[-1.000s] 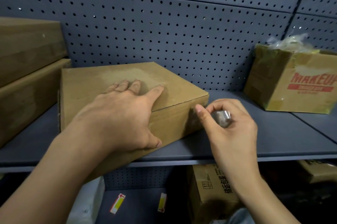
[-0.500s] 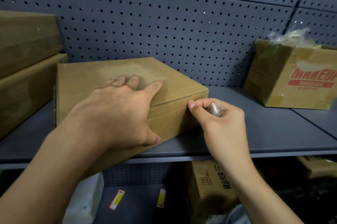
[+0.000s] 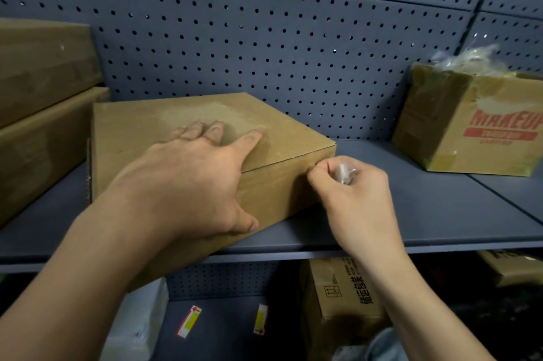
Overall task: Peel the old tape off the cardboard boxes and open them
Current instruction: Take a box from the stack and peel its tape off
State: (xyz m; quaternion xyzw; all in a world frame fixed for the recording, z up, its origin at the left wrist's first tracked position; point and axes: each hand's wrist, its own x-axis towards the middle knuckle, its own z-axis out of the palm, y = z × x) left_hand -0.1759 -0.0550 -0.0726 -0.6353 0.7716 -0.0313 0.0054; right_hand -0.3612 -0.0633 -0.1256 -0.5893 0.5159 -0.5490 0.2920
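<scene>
**A:** What is the right hand doing?

**B:** It is curled round a crumpled wad of clear tape. Its thumb and forefinger tips now touch the right front corner of the flat cardboard box, just under the lid edge. A second ago the hand hung clear of that corner, and half a second ago it was closing in.

**A:** So the person has gone back for more?

**B:** That seems likely. The wad looks like tape already stripped, and the fingertips appear to be picking at a remnant on the corner. Whether any tape is left there is too small to tell.

**A:** And the left hand?

**B:** It has stayed put, fingers straight and flat on the box's top, thumb down its front face, pinning it.

**A:** Where does that leave the box?

**B:** It sits on the shelf with its lid shut and its near corner hanging over the front edge. Opening comes once that corner is free.

**A:** What else is around it?

**B:** Two stacked boxes stand just left of it. A MAKEUP carton stands well apart to its right, and the pegboard is behind.
</scene>
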